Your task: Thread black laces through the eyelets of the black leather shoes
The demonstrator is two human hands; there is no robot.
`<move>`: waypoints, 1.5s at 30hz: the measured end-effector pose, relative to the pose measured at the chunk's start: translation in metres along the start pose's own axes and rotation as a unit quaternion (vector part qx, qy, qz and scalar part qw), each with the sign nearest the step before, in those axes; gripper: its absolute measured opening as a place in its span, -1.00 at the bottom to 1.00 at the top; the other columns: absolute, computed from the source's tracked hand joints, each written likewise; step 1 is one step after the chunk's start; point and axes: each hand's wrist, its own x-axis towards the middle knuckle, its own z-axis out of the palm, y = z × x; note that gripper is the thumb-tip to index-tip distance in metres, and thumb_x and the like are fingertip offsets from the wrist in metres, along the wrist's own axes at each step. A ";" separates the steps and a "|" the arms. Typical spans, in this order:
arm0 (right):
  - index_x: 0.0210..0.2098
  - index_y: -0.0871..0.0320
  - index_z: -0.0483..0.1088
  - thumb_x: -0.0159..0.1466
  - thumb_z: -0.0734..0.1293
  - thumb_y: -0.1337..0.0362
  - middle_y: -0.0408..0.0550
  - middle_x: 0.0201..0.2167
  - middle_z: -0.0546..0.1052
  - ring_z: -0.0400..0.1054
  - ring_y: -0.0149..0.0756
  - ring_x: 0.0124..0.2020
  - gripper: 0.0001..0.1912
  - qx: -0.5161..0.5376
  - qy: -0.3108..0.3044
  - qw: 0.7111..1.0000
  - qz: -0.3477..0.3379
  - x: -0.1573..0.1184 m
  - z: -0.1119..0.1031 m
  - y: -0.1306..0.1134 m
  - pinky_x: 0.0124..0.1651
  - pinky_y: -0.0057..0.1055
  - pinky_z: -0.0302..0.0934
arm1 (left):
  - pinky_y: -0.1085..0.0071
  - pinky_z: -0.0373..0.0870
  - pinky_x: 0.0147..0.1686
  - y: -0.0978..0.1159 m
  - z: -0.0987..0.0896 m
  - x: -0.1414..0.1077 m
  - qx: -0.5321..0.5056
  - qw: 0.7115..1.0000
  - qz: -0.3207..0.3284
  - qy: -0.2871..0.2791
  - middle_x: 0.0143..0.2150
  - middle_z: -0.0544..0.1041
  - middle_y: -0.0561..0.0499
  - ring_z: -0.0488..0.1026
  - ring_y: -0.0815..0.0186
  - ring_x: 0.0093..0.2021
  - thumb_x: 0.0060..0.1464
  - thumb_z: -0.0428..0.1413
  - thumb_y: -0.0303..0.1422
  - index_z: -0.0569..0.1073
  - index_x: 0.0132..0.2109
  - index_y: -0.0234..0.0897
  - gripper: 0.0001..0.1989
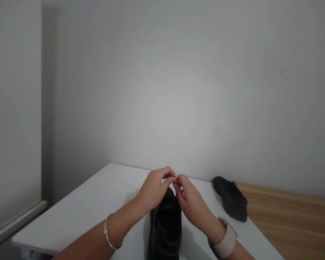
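A black shoe (pixel 166 231) stands on the white table in front of me, its opening toward me and its toe pointing away. Above the front part of the shoe, my left hand (pixel 157 186) reaches in from the left, thumb and fingers closed in a pinch. My right hand (pixel 189 196) comes from the other side, also pinched, and its fingertips meet those of the left. Whatever the fingertips hold is too small to make out. Both hands hide much of the shoe's front.
A second black shoe (pixel 230 198) lies at the table's right edge. Beside it is a wood-grain surface (pixel 292 216). The white table (pixel 97 202) reaches back to a grey wall (pixel 168 90). A pale panel (pixel 14 108) stands at the far left.
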 end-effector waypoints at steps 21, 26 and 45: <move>-0.56 0.17 0.29 0.24 0.24 0.10 -0.17 -0.61 0.32 0.15 -0.37 -0.52 -0.67 0.040 -0.195 0.974 0.106 -0.015 -0.017 0.036 -0.42 -0.39 -0.03 | 0.44 0.17 -0.43 -0.043 -0.019 -0.024 0.130 0.969 -0.107 -0.182 -0.50 0.42 0.02 0.33 0.32 -0.45 0.05 -0.02 -0.22 0.45 -0.53 -0.31 -0.67; -0.55 0.15 0.24 0.18 0.24 -0.08 -0.20 -0.57 0.26 0.16 -0.40 -0.51 -0.58 0.234 -0.169 0.938 0.190 -0.017 0.001 0.045 -0.43 -0.42 0.08 | 0.39 0.27 -0.39 -0.050 -0.011 -0.027 0.024 0.970 -0.175 -0.170 -0.48 0.42 0.02 0.36 0.29 -0.44 0.02 -0.02 -0.15 0.40 -0.50 -0.30 -0.68; -0.61 0.16 0.25 0.17 0.30 0.02 -0.06 -0.39 0.42 0.28 -0.25 -0.23 -0.62 0.333 -0.189 0.906 0.180 -0.031 -0.019 0.036 -0.12 -0.34 0.16 | 0.44 0.21 -0.42 -0.040 -0.023 -0.034 -0.156 0.935 -0.232 -0.221 -0.51 0.40 0.07 0.28 0.40 -0.49 -0.06 0.14 -0.06 0.39 -0.48 -0.33 -0.62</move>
